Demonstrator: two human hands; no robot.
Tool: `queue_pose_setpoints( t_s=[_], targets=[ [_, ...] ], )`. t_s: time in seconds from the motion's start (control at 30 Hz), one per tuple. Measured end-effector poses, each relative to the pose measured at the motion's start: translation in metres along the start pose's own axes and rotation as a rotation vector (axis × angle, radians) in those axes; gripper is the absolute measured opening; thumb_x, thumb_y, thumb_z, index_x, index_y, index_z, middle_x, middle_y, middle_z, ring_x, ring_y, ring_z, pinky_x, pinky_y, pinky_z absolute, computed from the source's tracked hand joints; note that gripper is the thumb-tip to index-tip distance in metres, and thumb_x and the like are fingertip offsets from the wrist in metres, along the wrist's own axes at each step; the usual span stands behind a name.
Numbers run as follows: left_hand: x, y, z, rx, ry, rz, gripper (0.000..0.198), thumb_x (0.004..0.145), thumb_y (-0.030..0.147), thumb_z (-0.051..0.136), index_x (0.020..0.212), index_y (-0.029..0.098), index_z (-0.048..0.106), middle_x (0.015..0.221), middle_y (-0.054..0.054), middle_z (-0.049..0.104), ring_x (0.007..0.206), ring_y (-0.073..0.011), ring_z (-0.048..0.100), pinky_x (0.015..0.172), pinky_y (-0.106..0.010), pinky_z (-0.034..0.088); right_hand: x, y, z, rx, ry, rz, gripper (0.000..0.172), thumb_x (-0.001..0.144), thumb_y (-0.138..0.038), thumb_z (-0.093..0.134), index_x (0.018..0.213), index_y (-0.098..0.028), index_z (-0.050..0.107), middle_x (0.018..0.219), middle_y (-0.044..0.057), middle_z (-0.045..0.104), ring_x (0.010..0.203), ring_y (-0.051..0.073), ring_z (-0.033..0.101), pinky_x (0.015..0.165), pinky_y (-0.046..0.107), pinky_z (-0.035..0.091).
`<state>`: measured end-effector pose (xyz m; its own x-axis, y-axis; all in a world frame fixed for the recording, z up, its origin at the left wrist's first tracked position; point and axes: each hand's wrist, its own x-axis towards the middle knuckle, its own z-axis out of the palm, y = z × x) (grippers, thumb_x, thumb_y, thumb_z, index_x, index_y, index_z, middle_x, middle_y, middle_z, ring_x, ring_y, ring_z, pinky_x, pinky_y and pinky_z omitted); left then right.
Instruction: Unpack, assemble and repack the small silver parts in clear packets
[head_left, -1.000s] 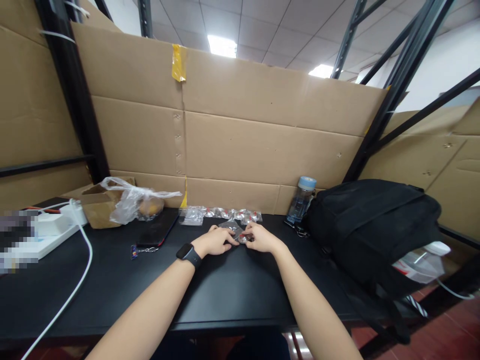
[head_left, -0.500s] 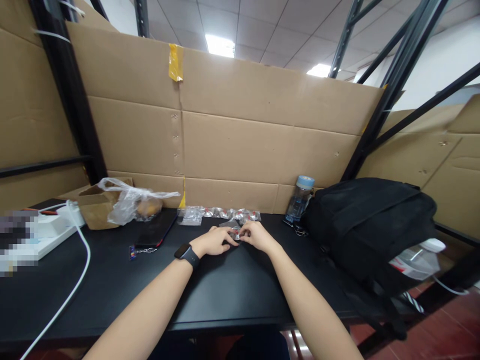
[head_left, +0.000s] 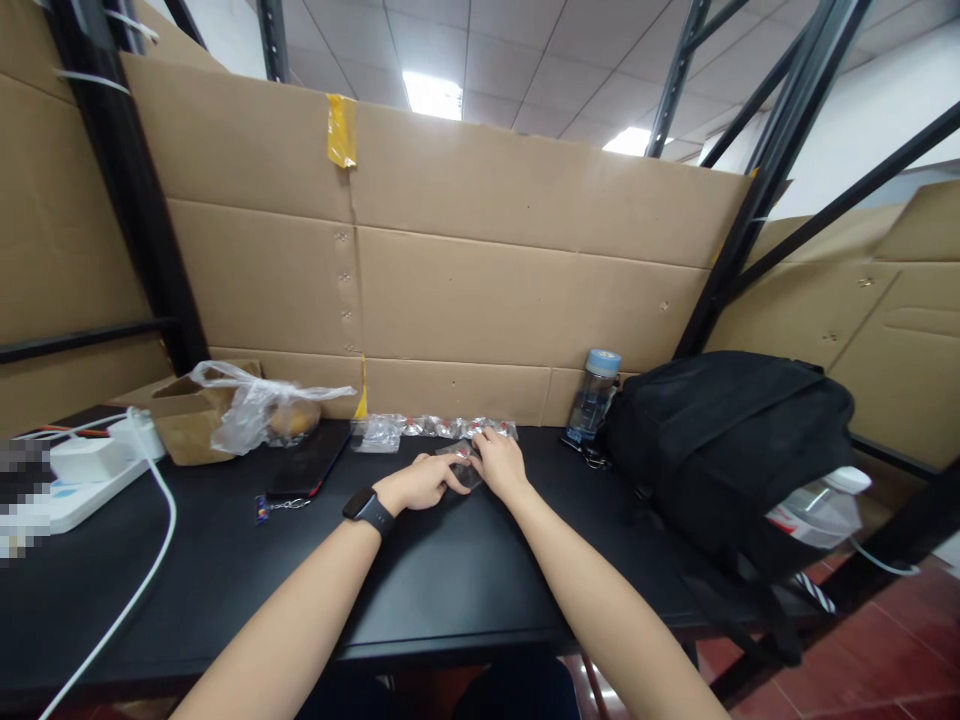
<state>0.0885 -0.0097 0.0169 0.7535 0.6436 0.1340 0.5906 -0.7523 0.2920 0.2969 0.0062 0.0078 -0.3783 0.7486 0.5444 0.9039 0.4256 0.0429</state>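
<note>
A small clear plastic packet (head_left: 460, 466) with a bit of red lies on the black table (head_left: 450, 580). My left hand (head_left: 426, 481), below a dark wristwatch, has its fingers on the packet's near left side, closed on it. My right hand (head_left: 498, 462) is at the packet's right, its fingers reaching past it toward a row of small clear packets (head_left: 431, 427) with red marks along the cardboard. What the right fingertips touch is too small to tell. Another clear packet (head_left: 382, 433) lies at the row's left end.
On the left are a phone-like black case (head_left: 311, 462), a plastic bag (head_left: 259, 405), a cardboard box (head_left: 187, 425) and a power strip (head_left: 90, 490) with a white cable. A bottle (head_left: 594, 395) and a black backpack (head_left: 735, 440) stand on the right. Cardboard (head_left: 465, 290) walls the back.
My right hand has moved forward and slightly left, toward the row of packets. The left hand stays by the small packet, which shows more now. The view has shifted slightly.
</note>
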Motion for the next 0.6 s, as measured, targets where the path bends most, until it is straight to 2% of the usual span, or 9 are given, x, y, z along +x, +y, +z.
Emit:
queue_pose_setpoints(
  t_s=[0.13, 0.23, 0.3, 0.37, 0.47, 0.53, 0.6],
  targets=[
    [-0.001, 0.001, -0.004, -0.007, 0.122, 0.001, 0.058, 0.073, -0.005, 0.044, 0.104, 0.03, 0.077, 0.13, 0.0, 0.066, 0.122, -0.0182, 0.061, 0.109, -0.03, 0.04, -0.001, 0.004, -0.003, 0.19, -0.082, -0.055, 0.02, 0.083, -0.025, 0.073, 0.1, -0.02, 0.064, 0.104, 0.008, 0.065, 0.091, 0.022, 0.062, 0.081, 0.032, 0.046],
    [-0.004, 0.002, -0.006, 0.033, 0.247, -0.075, 0.053, 0.072, -0.001, 0.051, 0.114, 0.026, 0.068, 0.12, -0.003, 0.068, 0.116, -0.0204, 0.062, 0.102, -0.032, 0.042, -0.002, 0.017, -0.008, 0.462, -0.114, -0.139, 0.016, 0.087, -0.024, 0.067, 0.103, -0.021, 0.063, 0.098, 0.005, 0.064, 0.086, 0.018, 0.061, 0.079, 0.028, 0.047],
    [-0.005, 0.004, -0.005, 0.079, 0.288, -0.12, 0.051, 0.072, 0.004, 0.059, 0.118, 0.025, 0.062, 0.123, -0.004, 0.066, 0.119, -0.0239, 0.059, 0.101, -0.035, 0.04, -0.004, 0.027, -0.008, 0.576, -0.086, -0.142, 0.019, 0.09, -0.013, 0.056, 0.106, -0.02, 0.063, 0.094, 0.003, 0.063, 0.082, 0.016, 0.06, 0.079, 0.027, 0.047],
    [-0.005, 0.006, -0.003, 0.117, 0.311, -0.158, 0.041, 0.075, 0.01, 0.064, 0.113, 0.025, 0.062, 0.121, -0.005, 0.066, 0.117, -0.0257, 0.058, 0.099, -0.038, 0.038, -0.005, 0.036, -0.005, 0.604, -0.069, -0.125, 0.031, 0.085, -0.002, 0.052, 0.107, -0.02, 0.064, 0.093, 0.003, 0.063, 0.081, 0.015, 0.059, 0.08, 0.026, 0.046],
    [-0.002, 0.011, 0.0, 0.15, 0.331, -0.206, 0.016, 0.084, 0.018, 0.064, 0.099, 0.024, 0.066, 0.11, -0.004, 0.069, 0.109, -0.0256, 0.06, 0.096, -0.039, 0.035, -0.006, 0.042, 0.002, 0.582, -0.098, -0.107, 0.037, 0.074, 0.0, 0.065, 0.104, -0.021, 0.067, 0.095, 0.003, 0.063, 0.082, 0.016, 0.058, 0.078, 0.027, 0.046],
    [-0.001, 0.013, 0.0, 0.153, 0.342, -0.233, 0.008, 0.087, 0.02, 0.062, 0.092, 0.024, 0.067, 0.103, -0.004, 0.07, 0.106, -0.0252, 0.06, 0.095, -0.04, 0.034, -0.006, 0.041, 0.006, 0.585, -0.1, -0.092, 0.034, 0.071, -0.004, 0.075, 0.1, -0.021, 0.069, 0.094, 0.002, 0.064, 0.082, 0.017, 0.058, 0.078, 0.027, 0.046],
    [0.0, 0.013, -0.001, 0.131, 0.359, -0.257, 0.009, 0.089, 0.021, 0.06, 0.09, 0.024, 0.067, 0.099, -0.003, 0.072, 0.105, -0.0247, 0.061, 0.096, -0.04, 0.033, -0.005, 0.038, 0.006, 0.608, -0.082, -0.086, 0.022, 0.074, -0.01, 0.077, 0.093, -0.021, 0.072, 0.091, 0.002, 0.066, 0.083, 0.017, 0.059, 0.079, 0.028, 0.046]
  ],
)
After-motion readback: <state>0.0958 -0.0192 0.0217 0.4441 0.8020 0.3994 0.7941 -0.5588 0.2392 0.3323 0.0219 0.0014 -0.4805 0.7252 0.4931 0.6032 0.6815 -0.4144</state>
